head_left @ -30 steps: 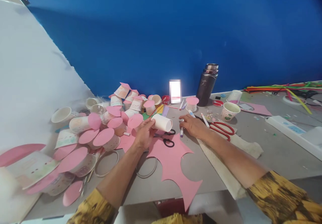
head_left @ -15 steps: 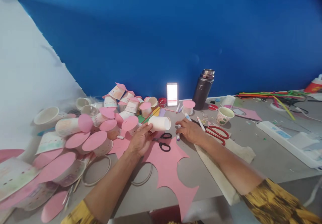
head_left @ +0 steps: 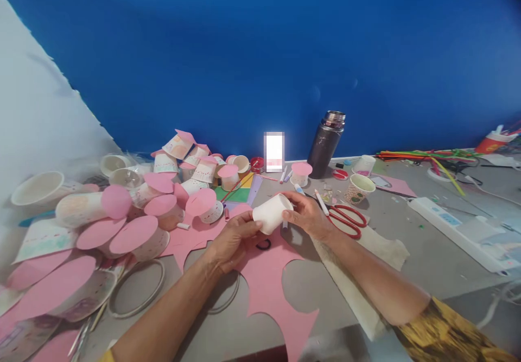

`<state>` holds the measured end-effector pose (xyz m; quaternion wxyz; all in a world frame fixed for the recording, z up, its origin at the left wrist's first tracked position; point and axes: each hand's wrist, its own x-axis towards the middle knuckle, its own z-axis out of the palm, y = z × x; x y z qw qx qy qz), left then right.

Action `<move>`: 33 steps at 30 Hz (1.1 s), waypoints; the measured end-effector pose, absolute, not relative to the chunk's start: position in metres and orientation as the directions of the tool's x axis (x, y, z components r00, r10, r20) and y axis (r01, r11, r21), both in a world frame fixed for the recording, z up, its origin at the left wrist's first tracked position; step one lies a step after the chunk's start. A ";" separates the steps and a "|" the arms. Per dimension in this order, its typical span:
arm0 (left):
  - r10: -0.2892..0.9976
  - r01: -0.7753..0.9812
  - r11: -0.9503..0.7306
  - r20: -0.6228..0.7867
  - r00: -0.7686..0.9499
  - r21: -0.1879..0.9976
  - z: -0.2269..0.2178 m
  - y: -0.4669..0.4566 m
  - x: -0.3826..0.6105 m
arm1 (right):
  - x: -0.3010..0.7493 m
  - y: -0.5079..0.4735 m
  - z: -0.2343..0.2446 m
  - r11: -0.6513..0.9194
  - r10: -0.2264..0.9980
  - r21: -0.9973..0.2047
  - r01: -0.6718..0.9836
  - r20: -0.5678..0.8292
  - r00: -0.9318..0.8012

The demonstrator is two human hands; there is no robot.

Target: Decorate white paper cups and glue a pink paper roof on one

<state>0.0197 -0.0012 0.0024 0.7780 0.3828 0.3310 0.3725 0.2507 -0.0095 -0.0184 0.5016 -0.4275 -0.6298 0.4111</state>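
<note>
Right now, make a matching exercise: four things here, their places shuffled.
1. Plain white paper cup
2. Tall dark metal-necked bottle
3. Red-handled scissors
4. White plastic power strip

A. Rightmost of the four
B. Nearest the blue wall
C. Held by left hand and right hand
D. Unheld, beside the right hand

Pairs: 1-C, 2-B, 3-D, 4-A

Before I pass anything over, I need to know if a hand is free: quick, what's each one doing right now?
Left hand: closed, holding the white cup.
Right hand: closed, gripping the same cup's other end.
</note>
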 end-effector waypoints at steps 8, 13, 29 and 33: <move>0.915 0.006 -0.007 0.004 0.403 1.000 0.014 -0.004 0.016 | 0.237 -0.024 0.006 0.373 0.919 -0.879 0.298 0.307 -0.245; 0.874 -0.134 0.183 -0.099 0.477 0.974 0.014 -0.003 0.018 | 0.297 -0.013 0.020 0.296 0.925 -0.701 0.649 0.381 -0.010; 0.845 -0.456 0.498 -0.294 0.447 0.738 0.007 0.005 0.015 | 0.360 0.014 -0.005 0.179 0.944 -0.362 0.915 0.325 -0.056; 0.810 -0.463 0.543 -0.292 0.508 0.700 0.007 0.004 0.014 | 0.344 0.012 0.008 0.333 0.799 -0.658 0.675 0.577 0.168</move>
